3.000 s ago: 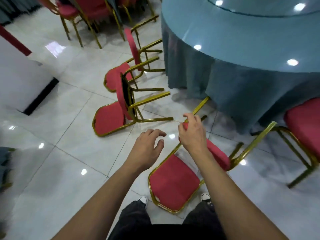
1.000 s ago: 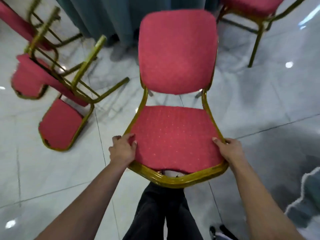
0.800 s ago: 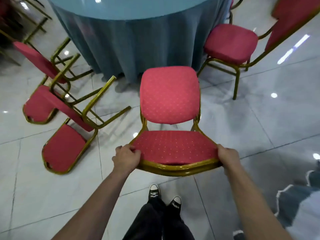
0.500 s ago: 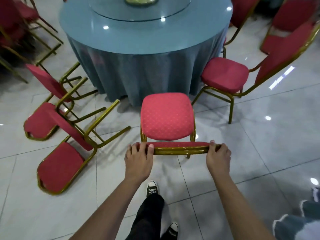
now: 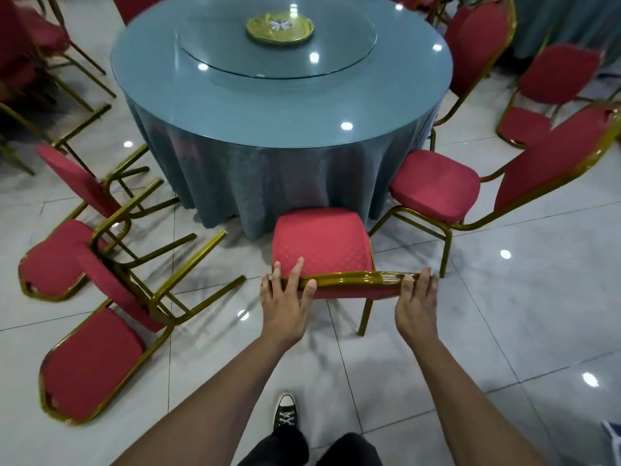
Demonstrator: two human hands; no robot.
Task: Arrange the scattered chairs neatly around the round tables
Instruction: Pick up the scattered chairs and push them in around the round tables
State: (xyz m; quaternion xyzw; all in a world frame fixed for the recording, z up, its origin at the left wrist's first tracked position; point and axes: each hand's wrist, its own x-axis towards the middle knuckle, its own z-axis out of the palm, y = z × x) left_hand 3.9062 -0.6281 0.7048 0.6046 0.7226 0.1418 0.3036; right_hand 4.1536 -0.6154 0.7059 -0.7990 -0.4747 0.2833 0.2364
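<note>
One red padded chair with a gold metal frame [image 5: 322, 245] stands upright at the round blue-clothed surface [image 5: 282, 105], beside another already placed [image 5: 435, 185]; two more [image 5: 90, 361] lie tipped over. Left hand [image 5: 285, 297] and right hand [image 5: 416, 301] clamp curled fingers [image 5: 295, 270] on its backrest top

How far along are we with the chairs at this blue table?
Done: one upright chair stands at the round table on the right. In hand: the left hand and right hand hold the top rail of a second chair, its seat against the tablecloth. Left: two tipped chairs lie tangled on the floor to the left.
</note>
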